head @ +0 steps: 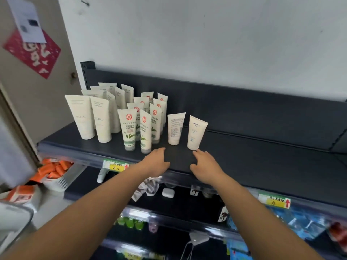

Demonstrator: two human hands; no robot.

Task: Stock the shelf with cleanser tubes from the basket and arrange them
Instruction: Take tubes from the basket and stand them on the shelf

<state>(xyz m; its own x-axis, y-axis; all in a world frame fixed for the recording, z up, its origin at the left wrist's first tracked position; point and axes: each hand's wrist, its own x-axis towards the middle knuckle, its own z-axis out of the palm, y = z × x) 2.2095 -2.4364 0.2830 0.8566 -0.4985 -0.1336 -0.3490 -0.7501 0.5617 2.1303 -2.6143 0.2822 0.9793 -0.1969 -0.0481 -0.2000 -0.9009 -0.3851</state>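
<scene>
Grips slack — left hand (156, 162), right hand (205, 164) — tubes (129, 128) stand upright, caps down.

The two front cream tubes (82, 117) bear faint grey lettering ending in "ORAL". The leaf-printed tubes (129, 128) carry a red round emblem above Chinese characters (too blurred to read surely). A yellow shelf-edge tag (116, 167) shows handwritten "A 9" beside a red arrow.

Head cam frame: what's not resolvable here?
1. Head view: rear cream tubes hidden by the front row; count unclear.
2. Rear leaf-print tubes overlapped by the front pair.
3. Back-label tube: print too small.
4. Right hand by the rightmost tube: contact unclear.
5. Lower-shelf goods blurred, partly behind forearms.
6. Grey object bottom-left: blurred, cut off by edge; identity unclear.
</scene>
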